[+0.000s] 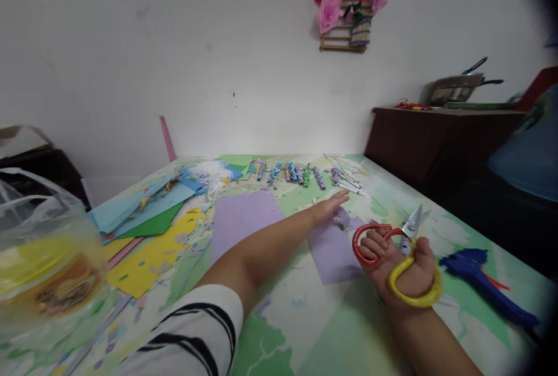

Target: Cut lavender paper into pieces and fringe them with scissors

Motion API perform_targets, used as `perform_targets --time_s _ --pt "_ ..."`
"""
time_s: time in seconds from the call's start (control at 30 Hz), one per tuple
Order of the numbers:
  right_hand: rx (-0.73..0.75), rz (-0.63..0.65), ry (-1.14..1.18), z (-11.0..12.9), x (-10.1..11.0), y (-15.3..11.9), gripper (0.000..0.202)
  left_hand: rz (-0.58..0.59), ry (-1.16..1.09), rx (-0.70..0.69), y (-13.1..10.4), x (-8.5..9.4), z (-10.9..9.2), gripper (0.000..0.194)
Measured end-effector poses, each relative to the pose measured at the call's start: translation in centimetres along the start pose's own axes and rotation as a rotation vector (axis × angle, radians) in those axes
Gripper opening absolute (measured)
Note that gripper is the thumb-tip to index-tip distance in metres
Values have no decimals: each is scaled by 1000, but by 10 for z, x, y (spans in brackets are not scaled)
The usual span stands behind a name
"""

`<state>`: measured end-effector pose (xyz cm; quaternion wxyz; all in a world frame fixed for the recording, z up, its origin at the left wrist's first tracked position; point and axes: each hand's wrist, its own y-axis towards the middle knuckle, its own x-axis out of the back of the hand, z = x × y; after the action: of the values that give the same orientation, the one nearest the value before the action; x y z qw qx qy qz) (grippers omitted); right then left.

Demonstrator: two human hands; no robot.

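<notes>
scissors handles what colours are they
One handle of the scissors is red, the other yellow, looped around the right hand; seen in the head view.

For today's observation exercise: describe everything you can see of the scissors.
The scissors have one red loop handle and one larger yellow one, seemingly plastic-coated, with short silvery metal blades pointing away, slightly parted. The right hand grips them through both loops, resting on the table beside a purple paper sheet.

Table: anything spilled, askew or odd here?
Paper scraps litter the table around the coloured sheets, which lie fanned and overlapping rather than stacked. The scissors sit oddly on the right hand: the yellow loop rings the thumb base and the blades point away. The left hand rests on a purple sheet.
</notes>
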<state>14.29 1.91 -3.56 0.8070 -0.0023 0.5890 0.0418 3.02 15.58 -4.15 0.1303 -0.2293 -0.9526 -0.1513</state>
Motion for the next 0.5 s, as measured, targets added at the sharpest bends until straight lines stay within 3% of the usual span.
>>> perform_targets --time_s 0.1,0.2,0.33,0.5 --pt "-7 -7 23 1 1 0 30 53 145 35 -5 11 -8 41" --pt "-4 -24 62 3 5 0 27 72 349 103 -5 33 -11 52" --pt "-13 -58 93 0 9 1 26 121 657 264 2 55 -2 72" --pt "-35 -87 92 -3 11 2 26 278 930 364 -5 57 18 74"
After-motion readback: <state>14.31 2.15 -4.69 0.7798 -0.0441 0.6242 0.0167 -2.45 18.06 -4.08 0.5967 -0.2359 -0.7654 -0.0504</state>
